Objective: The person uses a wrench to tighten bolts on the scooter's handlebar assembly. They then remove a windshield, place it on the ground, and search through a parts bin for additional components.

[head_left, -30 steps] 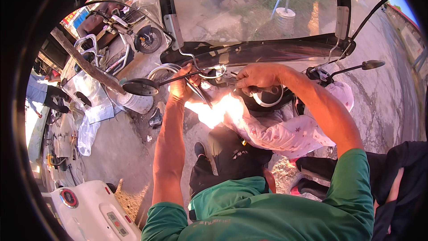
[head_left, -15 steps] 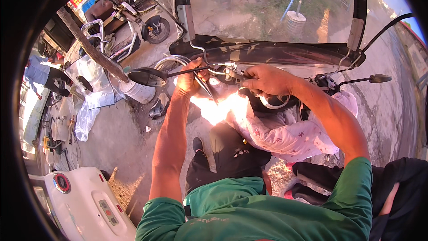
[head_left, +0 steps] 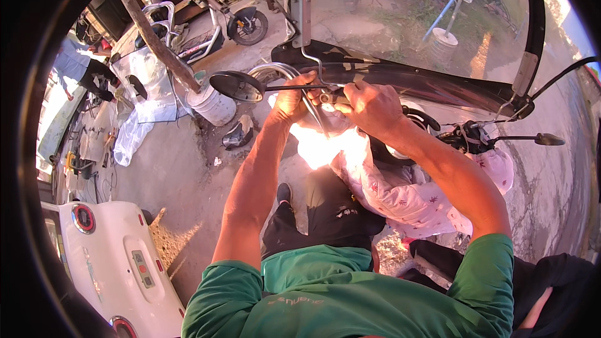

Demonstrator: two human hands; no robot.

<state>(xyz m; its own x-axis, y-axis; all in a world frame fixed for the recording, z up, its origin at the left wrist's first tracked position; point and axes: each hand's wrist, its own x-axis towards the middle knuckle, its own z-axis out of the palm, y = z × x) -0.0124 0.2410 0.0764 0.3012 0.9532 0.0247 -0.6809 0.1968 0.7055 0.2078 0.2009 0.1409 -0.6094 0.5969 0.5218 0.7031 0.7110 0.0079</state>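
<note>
My left hand (head_left: pixel 292 101) is closed round the metal tubing beside a black mirror stem; the round mirror (head_left: pixel 236 86) sits just left of it, with a curved silver tube (head_left: pixel 270 67) behind. My right hand (head_left: pixel 374 110), fingers curled, works close by at a silver fitting (head_left: pixel 325 98) under the windshield's camouflage-patterned lower band (head_left: pixel 413 80); whatever is within those fingers is hidden. Below both hands lies a pink quilted cover (head_left: pixel 413 203), washed out by bright sunlight in part. The dark dashboard is mostly behind my right arm.
A clear windshield (head_left: pixel 407 12) stands ahead. At left are a parked scooter (head_left: pixel 247 25), a wooden post (head_left: pixel 156 44), a white bucket (head_left: pixel 213 109), a person in light blue (head_left: pixel 78 62) and a white vehicle (head_left: pixel 109 263). Another person in dark clothes (head_left: pixel 551 275) is at lower right.
The view has shifted, so the mirror and windshield sit farther right. My right hand has moved closer to my left hand, its fingers more bunched at the fitting. My left hand keeps its grip.
</note>
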